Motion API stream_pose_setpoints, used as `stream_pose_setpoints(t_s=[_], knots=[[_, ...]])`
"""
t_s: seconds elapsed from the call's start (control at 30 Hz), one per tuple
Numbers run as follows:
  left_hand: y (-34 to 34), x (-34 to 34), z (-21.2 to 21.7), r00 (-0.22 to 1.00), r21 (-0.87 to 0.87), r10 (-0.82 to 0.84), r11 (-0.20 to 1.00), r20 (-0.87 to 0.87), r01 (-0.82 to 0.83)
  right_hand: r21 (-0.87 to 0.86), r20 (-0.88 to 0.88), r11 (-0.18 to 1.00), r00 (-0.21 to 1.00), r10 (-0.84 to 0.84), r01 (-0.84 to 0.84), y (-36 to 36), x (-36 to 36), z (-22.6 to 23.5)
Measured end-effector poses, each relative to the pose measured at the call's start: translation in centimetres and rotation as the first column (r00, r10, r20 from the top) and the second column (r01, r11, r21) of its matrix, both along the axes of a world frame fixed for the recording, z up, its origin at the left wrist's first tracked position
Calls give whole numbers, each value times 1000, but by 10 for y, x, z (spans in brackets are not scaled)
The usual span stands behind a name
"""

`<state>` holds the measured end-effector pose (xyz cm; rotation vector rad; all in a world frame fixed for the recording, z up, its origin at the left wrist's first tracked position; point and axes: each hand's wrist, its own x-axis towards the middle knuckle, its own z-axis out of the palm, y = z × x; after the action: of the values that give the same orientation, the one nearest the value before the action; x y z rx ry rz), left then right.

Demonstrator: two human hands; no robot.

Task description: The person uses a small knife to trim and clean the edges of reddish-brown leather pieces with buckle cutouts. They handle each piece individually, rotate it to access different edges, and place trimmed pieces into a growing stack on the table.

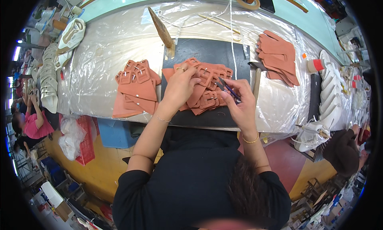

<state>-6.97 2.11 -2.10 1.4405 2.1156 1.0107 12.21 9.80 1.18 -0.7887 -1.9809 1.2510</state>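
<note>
Brown-orange straps with covered square buckles lie heaped [215, 74] on a black mat [199, 46] in front of me. My left hand [181, 86] is closed, its fingers pinching a buckle strap [192, 61] at the heap's left side. Small dark thread snips [230, 89] are in my right hand [242, 99], their tips pointing at the buckles in the middle of the heap. Another stack of buckle straps [137, 88] lies to the left of the mat. Flat brown-orange pieces without visible buckles [277, 56] are piled to the right.
A wooden stick [161, 28] stands upright at the mat's far edge. A hammer-like tool [257, 72] lies by its right edge. White shoe parts [330, 90] line the table's right end, more [48, 78] the left. A white cord [232, 34] hangs down. Co-workers [36, 122] sit far left.
</note>
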Motion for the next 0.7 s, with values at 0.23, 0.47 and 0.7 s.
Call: stream_pose_setpoints(t_s=[0.23,0.47,0.7], knots=[[-9,12,3,996,32,67,997,-51,-65,223,185,974,979,-80,38,6,-5,-6],[-17,24,0,989,61,131,989,67,-135,415,264,907,963,-49,-67,6,-14,-20],[-17,36,-21,969,145,104,980,224,-139,476,395,866,917,-57,-151,6,-16,-13]])
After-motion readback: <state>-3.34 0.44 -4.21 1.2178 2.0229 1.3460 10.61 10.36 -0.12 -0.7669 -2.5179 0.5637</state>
